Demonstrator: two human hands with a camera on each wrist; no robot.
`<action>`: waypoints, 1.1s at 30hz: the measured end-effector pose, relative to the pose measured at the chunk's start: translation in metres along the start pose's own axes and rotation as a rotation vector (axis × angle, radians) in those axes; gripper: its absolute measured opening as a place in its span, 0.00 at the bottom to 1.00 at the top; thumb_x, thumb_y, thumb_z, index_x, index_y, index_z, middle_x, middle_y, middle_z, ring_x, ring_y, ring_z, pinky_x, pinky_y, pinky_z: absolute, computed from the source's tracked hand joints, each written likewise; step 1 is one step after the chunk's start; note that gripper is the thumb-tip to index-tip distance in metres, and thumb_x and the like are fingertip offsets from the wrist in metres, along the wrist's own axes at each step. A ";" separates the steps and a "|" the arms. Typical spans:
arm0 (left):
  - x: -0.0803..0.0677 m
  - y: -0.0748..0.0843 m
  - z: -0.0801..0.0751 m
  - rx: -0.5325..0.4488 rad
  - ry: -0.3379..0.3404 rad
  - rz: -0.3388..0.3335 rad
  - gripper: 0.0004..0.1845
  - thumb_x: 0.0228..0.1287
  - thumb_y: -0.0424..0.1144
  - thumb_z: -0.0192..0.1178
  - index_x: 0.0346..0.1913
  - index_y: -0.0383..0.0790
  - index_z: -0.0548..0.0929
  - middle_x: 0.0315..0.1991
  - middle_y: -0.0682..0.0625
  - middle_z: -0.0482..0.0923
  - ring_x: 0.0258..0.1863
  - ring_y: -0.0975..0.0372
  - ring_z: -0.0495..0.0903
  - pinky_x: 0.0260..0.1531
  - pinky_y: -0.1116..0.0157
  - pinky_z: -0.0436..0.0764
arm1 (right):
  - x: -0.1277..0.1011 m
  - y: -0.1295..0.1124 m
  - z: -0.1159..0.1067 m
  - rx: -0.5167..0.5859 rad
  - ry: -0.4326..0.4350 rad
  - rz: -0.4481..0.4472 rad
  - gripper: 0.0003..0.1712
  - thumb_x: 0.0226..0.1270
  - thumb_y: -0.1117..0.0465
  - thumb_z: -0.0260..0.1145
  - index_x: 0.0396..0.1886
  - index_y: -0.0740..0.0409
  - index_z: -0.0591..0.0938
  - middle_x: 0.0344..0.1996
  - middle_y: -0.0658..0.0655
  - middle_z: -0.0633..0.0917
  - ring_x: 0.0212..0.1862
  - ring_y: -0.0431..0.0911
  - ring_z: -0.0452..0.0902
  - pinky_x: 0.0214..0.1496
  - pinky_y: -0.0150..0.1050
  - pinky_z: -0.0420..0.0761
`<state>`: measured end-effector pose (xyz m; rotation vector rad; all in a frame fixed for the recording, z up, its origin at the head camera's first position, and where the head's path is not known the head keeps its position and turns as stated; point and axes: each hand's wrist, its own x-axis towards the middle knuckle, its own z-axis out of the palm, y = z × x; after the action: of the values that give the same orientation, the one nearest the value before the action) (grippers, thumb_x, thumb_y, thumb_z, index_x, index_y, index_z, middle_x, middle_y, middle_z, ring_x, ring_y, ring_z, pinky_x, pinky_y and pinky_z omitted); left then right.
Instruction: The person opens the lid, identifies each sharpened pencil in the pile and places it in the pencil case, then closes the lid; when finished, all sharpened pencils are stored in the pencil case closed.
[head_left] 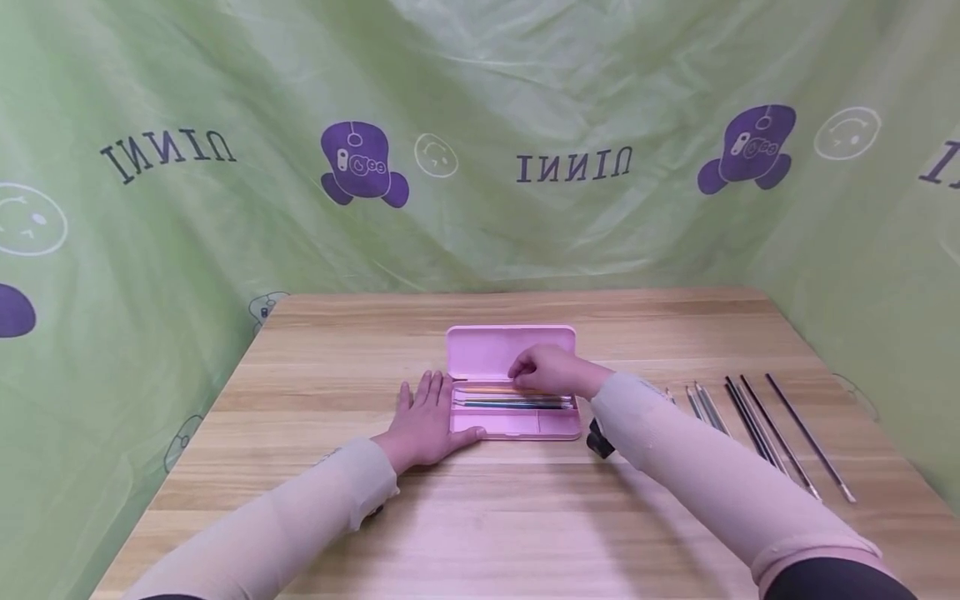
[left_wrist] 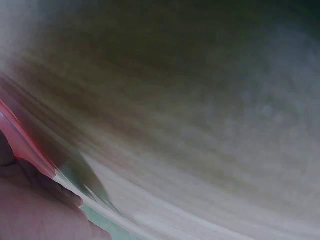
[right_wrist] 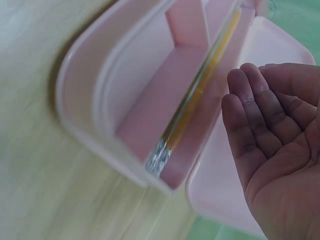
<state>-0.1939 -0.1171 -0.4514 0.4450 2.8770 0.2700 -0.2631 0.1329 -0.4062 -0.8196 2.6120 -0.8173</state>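
A pink pencil case (head_left: pixel 495 423) lies on the table with its lid (head_left: pixel 480 350) folded back. Several pencils (head_left: pixel 510 403) lie lengthwise in its long rear compartment; their silvery ends (right_wrist: pixel 159 159) show in the right wrist view. The left hand (head_left: pixel 429 423) rests with fingers spread against the case's left side, its thumb along the front edge. In the left wrist view only part of that hand (left_wrist: pixel 40 210) shows, next to the pink edge. The right hand (head_left: pixel 551 369) hovers over the rear compartment and lid, fingers loosely bent. Nothing shows between its fingers (right_wrist: pixel 245 135).
To the right of the case, grey pencils (head_left: pixel 708 408) and several dark pencils (head_left: pixel 806 437) lie on the wooden table (head_left: pixel 337 333), partly behind the right sleeve (head_left: pixel 697 467). A green printed curtain (head_left: pixel 480 242) hangs behind the table and at its sides.
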 end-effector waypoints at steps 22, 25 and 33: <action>-0.002 0.000 0.002 -0.010 -0.010 0.009 0.61 0.68 0.77 0.47 0.82 0.29 0.44 0.82 0.34 0.40 0.82 0.43 0.37 0.75 0.40 0.33 | -0.119 0.073 -0.063 0.594 0.253 0.188 0.29 0.80 0.64 0.58 0.68 0.84 0.66 0.61 0.77 0.77 0.58 0.54 0.82 0.61 0.39 0.80; -0.001 -0.001 0.003 -0.009 -0.008 0.006 0.61 0.68 0.78 0.46 0.82 0.29 0.43 0.82 0.34 0.39 0.82 0.44 0.36 0.75 0.40 0.32 | -0.137 0.088 -0.073 0.600 0.302 0.204 0.30 0.80 0.64 0.56 0.68 0.86 0.64 0.60 0.75 0.78 0.52 0.40 0.82 0.57 0.33 0.81; 0.002 -0.003 0.002 -0.014 -0.014 0.011 0.62 0.67 0.78 0.47 0.82 0.31 0.42 0.83 0.34 0.38 0.82 0.44 0.35 0.75 0.41 0.31 | -0.174 0.114 -0.083 0.593 0.327 0.285 0.31 0.83 0.64 0.52 0.70 0.87 0.58 0.62 0.77 0.75 0.49 0.31 0.81 0.54 0.28 0.80</action>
<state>-0.1960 -0.1192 -0.4544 0.4585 2.8584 0.2873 -0.2079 0.3495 -0.3903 -0.1540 2.4253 -1.6234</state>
